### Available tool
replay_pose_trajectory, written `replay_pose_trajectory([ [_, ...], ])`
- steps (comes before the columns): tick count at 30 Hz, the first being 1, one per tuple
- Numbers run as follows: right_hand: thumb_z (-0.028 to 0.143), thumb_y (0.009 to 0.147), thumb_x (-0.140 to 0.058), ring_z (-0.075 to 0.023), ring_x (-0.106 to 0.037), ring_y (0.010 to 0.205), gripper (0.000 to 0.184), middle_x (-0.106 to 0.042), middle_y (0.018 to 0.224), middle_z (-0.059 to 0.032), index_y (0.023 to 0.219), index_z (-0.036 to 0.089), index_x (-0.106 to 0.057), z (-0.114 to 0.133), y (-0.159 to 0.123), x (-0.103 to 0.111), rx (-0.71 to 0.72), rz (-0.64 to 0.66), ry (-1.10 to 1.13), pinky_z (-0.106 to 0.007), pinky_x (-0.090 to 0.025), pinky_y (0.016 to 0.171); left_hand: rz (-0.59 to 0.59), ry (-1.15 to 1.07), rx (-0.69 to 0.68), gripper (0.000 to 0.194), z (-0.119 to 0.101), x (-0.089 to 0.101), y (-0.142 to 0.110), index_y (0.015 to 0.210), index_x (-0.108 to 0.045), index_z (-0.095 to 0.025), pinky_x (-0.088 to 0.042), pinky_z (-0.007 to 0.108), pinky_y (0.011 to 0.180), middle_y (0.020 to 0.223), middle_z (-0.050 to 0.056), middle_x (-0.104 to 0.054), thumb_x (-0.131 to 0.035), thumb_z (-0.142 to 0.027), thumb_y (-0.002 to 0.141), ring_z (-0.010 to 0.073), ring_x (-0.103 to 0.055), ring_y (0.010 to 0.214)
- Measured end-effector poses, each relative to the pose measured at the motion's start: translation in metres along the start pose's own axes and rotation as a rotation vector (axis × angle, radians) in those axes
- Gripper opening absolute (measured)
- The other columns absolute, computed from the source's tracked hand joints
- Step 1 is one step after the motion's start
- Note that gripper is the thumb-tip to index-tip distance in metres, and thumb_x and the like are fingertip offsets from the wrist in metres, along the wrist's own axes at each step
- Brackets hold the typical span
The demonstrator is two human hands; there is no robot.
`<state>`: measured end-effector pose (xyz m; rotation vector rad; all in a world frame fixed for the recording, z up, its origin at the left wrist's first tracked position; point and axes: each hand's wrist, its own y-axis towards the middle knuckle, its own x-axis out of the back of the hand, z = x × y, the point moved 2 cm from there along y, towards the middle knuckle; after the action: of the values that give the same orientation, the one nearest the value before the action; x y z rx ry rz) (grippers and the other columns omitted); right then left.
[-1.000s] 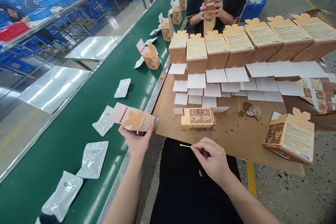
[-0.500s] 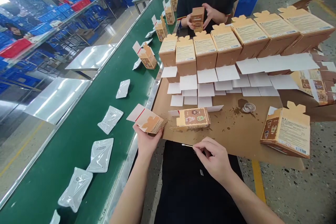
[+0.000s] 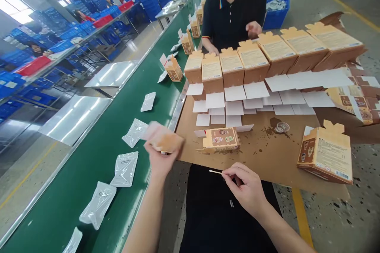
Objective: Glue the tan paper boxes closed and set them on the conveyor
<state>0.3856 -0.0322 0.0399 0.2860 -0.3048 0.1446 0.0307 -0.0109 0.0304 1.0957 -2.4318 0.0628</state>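
My left hand [image 3: 162,160] grips an open cardboard box [image 3: 164,139], blurred by motion, at the border of the green conveyor belt [image 3: 97,158] and the cardboard-covered table. Between thumb and fingers, my right hand [image 3: 245,185] pinches a cotton swab [image 3: 215,172], its white tip pointing left above my dark-clothed lap. On the table in front of me lies a printed box [image 3: 222,139] on its side with flaps spread. Beyond it to the right sits a small clear round dish [image 3: 282,127], dark wet spots around it.
Several silver pouches [image 3: 126,169] and open boxes [image 3: 172,69] are on the belt. A row of stacked boxes [image 3: 233,67] with white flaps spans the table's far side. Another box [image 3: 326,152] stands at right. A co-worker [image 3: 234,19] sits opposite.
My left hand has carried its box slightly left, toward the belt. The co-worker's hands have come apart and no longer hold up a box. My view has tilted up a little.
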Motion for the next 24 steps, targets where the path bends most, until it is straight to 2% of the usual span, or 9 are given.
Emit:
replay_pose_trajectory([
  [4,0.039,0.114,-0.076,-0.0245,-0.067,0.056,0.030,-0.077,0.074,-0.0038,0.086,0.035,-0.087,-0.004,-0.001,0.005,-0.026,-0.017,0.047,-0.038,-0.054,0.045,-0.166,-0.075,-0.017,0.113,0.002,0.018,0.059,0.138,-0.037,-0.035,-0.064,0.067,0.130,0.163,0.021,-0.068,-0.116,-0.038,0.057,0.0395,-0.078,0.150],
  [8,0.040,0.113,-0.076,-0.0257,-0.066,0.053,0.030,-0.076,0.072,-0.0040,0.086,0.037,-0.088,-0.006,0.000,0.006,-0.021,-0.025,0.065,-0.040,-0.054,0.043,-0.092,0.032,0.124,0.102,0.008,0.022,0.099,0.133,-0.043,-0.031,-0.059,0.071,0.135,0.142,0.016,-0.074,-0.111,-0.017,0.058,0.0414,-0.081,0.141],
  [11,0.041,0.114,-0.076,-0.0257,-0.064,0.051,0.032,-0.074,0.071,-0.0038,0.085,0.037,-0.088,-0.009,-0.001,0.010,-0.010,-0.055,0.069,-0.041,-0.052,0.041,-0.162,0.026,0.082,0.104,0.013,0.025,0.090,0.143,-0.047,-0.028,-0.050,0.070,0.143,0.142,0.015,-0.069,-0.112,-0.021,0.061,0.0420,-0.073,0.152],
  [13,0.043,0.114,-0.076,-0.0247,-0.064,0.050,0.032,-0.074,0.070,-0.0035,0.085,0.036,-0.088,-0.010,-0.005,0.018,-0.010,-0.085,0.063,-0.039,-0.052,0.041,-0.299,-0.022,-0.061,0.098,0.014,0.029,0.062,0.147,-0.051,-0.027,-0.052,0.068,0.141,0.142,0.013,-0.065,-0.110,-0.031,0.068,0.0391,-0.072,0.150],
  [15,0.043,0.113,-0.079,-0.0221,-0.063,0.048,0.031,-0.073,0.068,-0.0020,0.085,0.035,-0.088,-0.010,-0.011,0.029,-0.006,-0.141,0.052,-0.035,-0.051,0.041,-0.358,-0.063,-0.285,0.075,0.006,0.027,0.024,0.143,-0.058,-0.027,-0.062,0.065,0.130,0.134,0.009,-0.065,-0.102,-0.037,0.083,0.0337,-0.077,0.134],
  [16,0.044,0.112,-0.081,-0.0207,-0.063,0.048,0.030,-0.073,0.068,-0.0011,0.085,0.035,-0.088,-0.009,-0.013,0.036,-0.007,-0.175,0.044,-0.033,-0.050,0.041,-0.300,-0.065,-0.418,0.062,-0.003,0.021,0.004,0.140,-0.062,-0.027,-0.067,0.062,0.124,0.130,0.007,-0.067,-0.097,-0.037,0.090,0.0311,-0.079,0.125],
  [18,0.044,0.110,-0.085,-0.0187,-0.063,0.047,0.028,-0.074,0.068,-0.0003,0.085,0.034,-0.089,-0.007,-0.015,0.050,-0.015,-0.230,0.031,-0.030,-0.050,0.041,-0.004,-0.008,-0.687,0.048,-0.027,-0.003,-0.033,0.142,-0.070,-0.029,-0.070,0.058,0.120,0.134,0.010,-0.074,-0.092,-0.034,0.100,0.0316,-0.082,0.125],
  [21,0.045,0.109,-0.087,-0.0190,-0.066,0.049,0.029,-0.076,0.069,-0.0018,0.084,0.033,-0.091,-0.004,-0.012,0.070,-0.032,-0.256,0.017,-0.030,-0.053,0.043,0.471,0.181,-0.979,0.083,-0.070,-0.055,-0.065,0.170,-0.065,-0.034,-0.061,0.067,0.136,0.166,0.018,-0.074,-0.102,-0.036,0.096,0.0438,-0.073,0.159],
  [24,0.051,0.109,-0.087,-0.0221,-0.069,0.052,0.033,-0.077,0.069,-0.0039,0.081,0.033,-0.091,-0.003,-0.009,0.086,-0.043,-0.272,0.009,-0.032,-0.055,0.045,0.739,0.385,-1.054,0.105,-0.097,-0.093,-0.060,0.186,-0.052,-0.036,-0.053,0.073,0.143,0.180,0.019,-0.070,-0.104,-0.030,0.095,0.0464,-0.068,0.168],
])
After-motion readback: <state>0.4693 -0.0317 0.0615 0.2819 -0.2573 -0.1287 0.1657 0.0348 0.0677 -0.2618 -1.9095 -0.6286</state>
